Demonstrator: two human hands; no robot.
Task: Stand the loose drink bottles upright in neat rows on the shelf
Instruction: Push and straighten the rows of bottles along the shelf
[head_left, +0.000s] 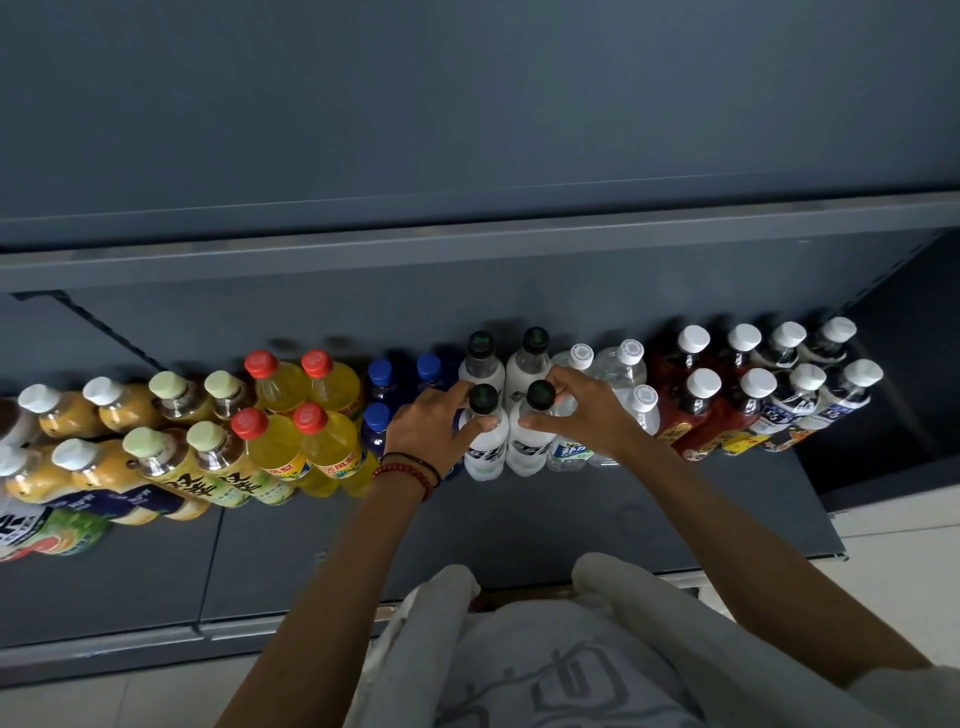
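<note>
Forearms (332, 571) first: left hand (431, 423) clasps the left white bottle (485, 453), right hand (584, 413) the right white bottle (531, 448), at their shoulders; likely heavy, slick.

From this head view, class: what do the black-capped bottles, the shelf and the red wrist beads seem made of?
Black-capped bottles: likely translucent plastic, milky and slightly glossy, with printed labels. Shelf: probably painted sheet metal, matt dark grey, thin folded edges. Red wrist beads: smooth, material unclear, perhaps wood or plastic.
</note>
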